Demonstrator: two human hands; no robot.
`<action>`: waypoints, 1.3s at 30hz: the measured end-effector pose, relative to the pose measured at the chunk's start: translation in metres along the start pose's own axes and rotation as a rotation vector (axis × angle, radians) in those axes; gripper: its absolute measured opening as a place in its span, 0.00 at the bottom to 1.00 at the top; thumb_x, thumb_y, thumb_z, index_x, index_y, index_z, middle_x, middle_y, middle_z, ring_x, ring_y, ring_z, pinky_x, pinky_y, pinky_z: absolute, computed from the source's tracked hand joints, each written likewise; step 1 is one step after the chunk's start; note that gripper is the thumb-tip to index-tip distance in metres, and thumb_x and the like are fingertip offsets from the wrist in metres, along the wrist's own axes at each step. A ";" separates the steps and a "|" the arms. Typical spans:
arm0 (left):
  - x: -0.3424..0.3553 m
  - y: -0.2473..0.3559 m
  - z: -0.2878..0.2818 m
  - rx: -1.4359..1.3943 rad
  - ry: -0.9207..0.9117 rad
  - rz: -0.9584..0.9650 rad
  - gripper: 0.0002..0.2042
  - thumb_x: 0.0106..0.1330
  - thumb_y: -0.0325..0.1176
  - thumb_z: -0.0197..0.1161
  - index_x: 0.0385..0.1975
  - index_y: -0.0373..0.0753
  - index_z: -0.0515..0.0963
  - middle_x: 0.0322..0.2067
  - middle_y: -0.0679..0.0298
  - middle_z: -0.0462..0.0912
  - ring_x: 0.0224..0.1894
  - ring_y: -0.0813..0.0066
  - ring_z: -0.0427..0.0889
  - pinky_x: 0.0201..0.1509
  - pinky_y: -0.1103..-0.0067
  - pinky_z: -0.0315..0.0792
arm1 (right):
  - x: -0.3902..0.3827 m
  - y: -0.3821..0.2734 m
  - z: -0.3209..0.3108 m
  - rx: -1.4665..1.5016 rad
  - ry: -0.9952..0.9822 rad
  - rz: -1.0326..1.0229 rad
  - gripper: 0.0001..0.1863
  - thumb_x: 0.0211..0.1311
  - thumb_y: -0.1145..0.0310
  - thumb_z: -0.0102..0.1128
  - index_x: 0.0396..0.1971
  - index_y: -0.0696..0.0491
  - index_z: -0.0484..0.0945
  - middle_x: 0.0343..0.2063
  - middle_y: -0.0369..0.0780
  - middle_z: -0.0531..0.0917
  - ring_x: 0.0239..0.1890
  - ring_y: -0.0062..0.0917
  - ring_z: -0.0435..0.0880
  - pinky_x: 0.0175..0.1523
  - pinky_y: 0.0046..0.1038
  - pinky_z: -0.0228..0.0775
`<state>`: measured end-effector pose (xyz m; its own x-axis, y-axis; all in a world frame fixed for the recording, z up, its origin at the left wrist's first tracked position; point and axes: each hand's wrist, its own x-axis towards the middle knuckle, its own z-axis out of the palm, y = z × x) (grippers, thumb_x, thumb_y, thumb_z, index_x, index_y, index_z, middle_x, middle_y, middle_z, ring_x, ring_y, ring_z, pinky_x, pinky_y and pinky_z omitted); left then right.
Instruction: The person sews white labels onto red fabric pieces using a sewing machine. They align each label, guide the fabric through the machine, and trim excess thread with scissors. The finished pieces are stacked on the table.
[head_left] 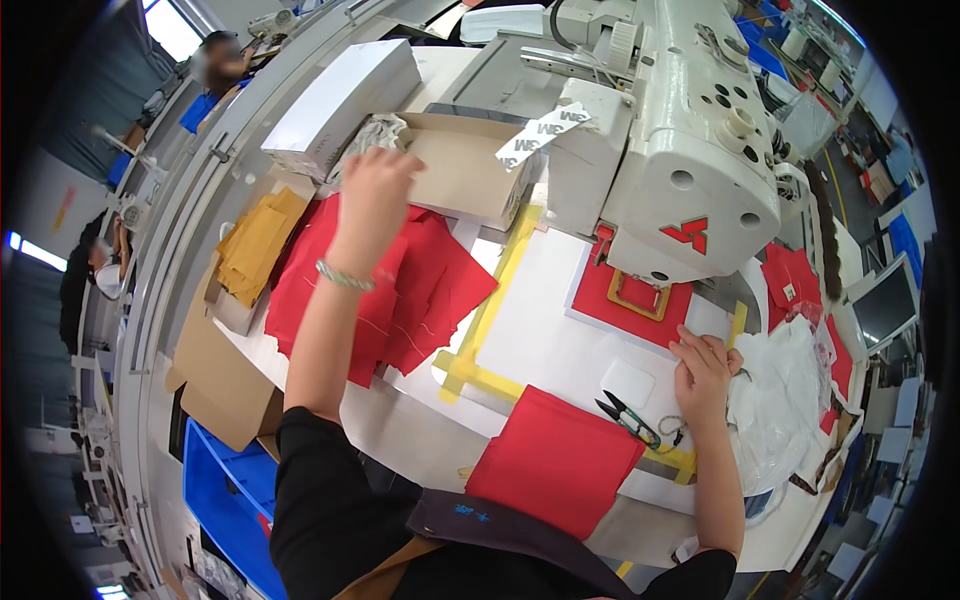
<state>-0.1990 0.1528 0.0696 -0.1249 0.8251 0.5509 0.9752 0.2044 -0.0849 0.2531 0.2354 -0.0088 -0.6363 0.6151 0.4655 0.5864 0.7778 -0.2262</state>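
My left hand (375, 195) is raised over a pile of red fabric pieces (335, 285), beside a shallow cardboard tray (455, 165). Its fingers are loosely bent and I see nothing in them. My right hand (703, 372) rests on the white work surface, fingers bent and a little apart, at the near right corner of a red fabric piece (640, 318). That piece lies on a white plate under the head of a white sewing machine (690, 190), with a yellow frame (640, 296) on it. Thread snips (630, 418) with dark handles lie left of my right wrist.
A folded red fabric stack (555, 462) lies at the table's near edge. Yellow pieces (262, 245) fill a carton at left, near a long white box (345, 105). A blue bin (230, 500) stands lower left. White plastic bags (785, 390) lie right of my right hand.
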 end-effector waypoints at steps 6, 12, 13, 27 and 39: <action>0.005 -0.108 0.016 0.027 -0.335 -0.066 0.20 0.47 0.19 0.68 0.37 0.54 0.82 0.44 0.71 0.74 0.52 0.69 0.70 0.53 0.67 0.59 | 0.003 -0.002 0.001 0.001 -0.009 -0.004 0.14 0.44 0.81 0.60 0.33 0.49 0.83 0.45 0.32 0.84 0.45 0.25 0.78 0.50 0.33 0.53; 0.019 -0.106 0.035 0.075 -0.506 0.160 0.24 0.45 0.18 0.66 0.41 0.56 0.81 0.45 0.71 0.72 0.55 0.70 0.68 0.56 0.70 0.58 | 0.001 -0.001 0.000 0.020 -0.010 0.012 0.14 0.44 0.80 0.60 0.33 0.49 0.82 0.46 0.32 0.84 0.46 0.25 0.78 0.51 0.33 0.53; 0.020 -0.106 0.038 0.091 -0.519 0.193 0.24 0.46 0.18 0.65 0.41 0.56 0.81 0.45 0.71 0.73 0.55 0.70 0.68 0.56 0.71 0.58 | 0.001 -0.001 0.000 0.022 -0.011 0.013 0.14 0.44 0.80 0.60 0.33 0.49 0.82 0.46 0.32 0.84 0.46 0.25 0.78 0.51 0.32 0.52; 0.027 -0.090 0.017 -0.368 -0.255 0.037 0.10 0.54 0.16 0.59 0.30 0.40 0.81 0.38 0.66 0.76 0.43 0.68 0.79 0.46 0.73 0.71 | 0.003 -0.002 -0.001 0.026 0.028 -0.018 0.15 0.44 0.80 0.60 0.34 0.48 0.82 0.47 0.32 0.84 0.45 0.25 0.78 0.51 0.32 0.52; -0.029 0.155 -0.019 -1.555 -0.685 0.664 0.08 0.58 0.17 0.62 0.31 0.38 0.83 0.41 0.64 0.79 0.43 0.69 0.80 0.44 0.76 0.76 | 0.032 -0.072 -0.027 1.570 -0.590 0.506 0.36 0.59 0.77 0.63 0.65 0.53 0.56 0.53 0.44 0.75 0.48 0.23 0.79 0.51 0.25 0.71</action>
<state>-0.0408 0.1509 0.0562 0.6565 0.6834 0.3193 0.1028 -0.5004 0.8597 0.2042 0.1955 0.0451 -0.8497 0.4986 -0.1713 -0.0038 -0.3309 -0.9437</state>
